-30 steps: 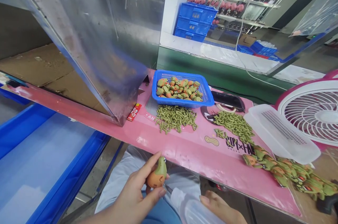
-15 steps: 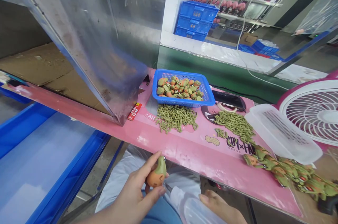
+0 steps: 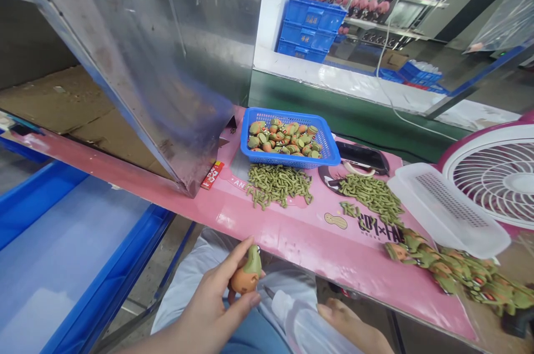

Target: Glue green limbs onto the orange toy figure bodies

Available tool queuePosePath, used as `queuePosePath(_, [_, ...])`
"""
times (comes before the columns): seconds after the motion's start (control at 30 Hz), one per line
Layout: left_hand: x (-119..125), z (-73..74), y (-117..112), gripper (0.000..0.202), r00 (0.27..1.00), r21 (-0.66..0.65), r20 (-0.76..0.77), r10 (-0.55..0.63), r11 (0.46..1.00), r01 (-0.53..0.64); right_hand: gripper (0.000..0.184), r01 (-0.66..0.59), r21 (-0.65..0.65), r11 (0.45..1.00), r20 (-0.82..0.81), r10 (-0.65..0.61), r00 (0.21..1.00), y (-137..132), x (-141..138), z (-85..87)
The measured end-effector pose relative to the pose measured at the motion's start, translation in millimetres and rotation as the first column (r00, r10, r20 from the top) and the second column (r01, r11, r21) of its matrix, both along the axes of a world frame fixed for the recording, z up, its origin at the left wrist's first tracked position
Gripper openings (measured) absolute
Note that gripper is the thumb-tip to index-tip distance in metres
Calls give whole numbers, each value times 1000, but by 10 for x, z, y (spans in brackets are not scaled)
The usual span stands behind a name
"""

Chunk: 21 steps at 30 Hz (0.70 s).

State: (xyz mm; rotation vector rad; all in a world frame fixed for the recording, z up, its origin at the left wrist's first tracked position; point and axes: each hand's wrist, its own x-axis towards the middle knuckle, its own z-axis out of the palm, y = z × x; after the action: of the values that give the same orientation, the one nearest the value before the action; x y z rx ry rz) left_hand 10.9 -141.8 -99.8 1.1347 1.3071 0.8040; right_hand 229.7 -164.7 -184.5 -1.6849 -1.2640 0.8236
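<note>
A small green and orange toy figure (image 3: 247, 276) is pinched between the thumb and fingers of my left hand (image 3: 212, 301), over my lap in front of the table edge. My right hand (image 3: 350, 323) is wrapped round a translucent squeeze bottle (image 3: 304, 323) with a thin pointed nozzle. That nozzle tip points at the figure, a short gap away from it. Beyond my hands, a blue basket (image 3: 292, 162) holds several more green and orange pieces (image 3: 283, 137). In front of the basket lies a heap of small green curved pieces (image 3: 279, 184).
A second green heap (image 3: 371, 198) lies to the right, with joined green figures (image 3: 454, 270) nearer the corner. A phone (image 3: 362, 156), a white perforated tray (image 3: 450, 209) and a fan (image 3: 500, 176) stand behind. At left rises a metal cabinet (image 3: 167, 64); below it sits a blue-rimmed bin (image 3: 83, 265).
The bottle's nozzle has drawn back slightly to the right, away from the figure. My left hand keeps the figure in nearly the same place.
</note>
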Motion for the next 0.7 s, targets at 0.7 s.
queuePosePath(0.7, [3, 50, 53, 57, 999, 56, -38, -10, 998, 12, 34, -83, 173, 981, 52, 75, 996, 71, -239, 313])
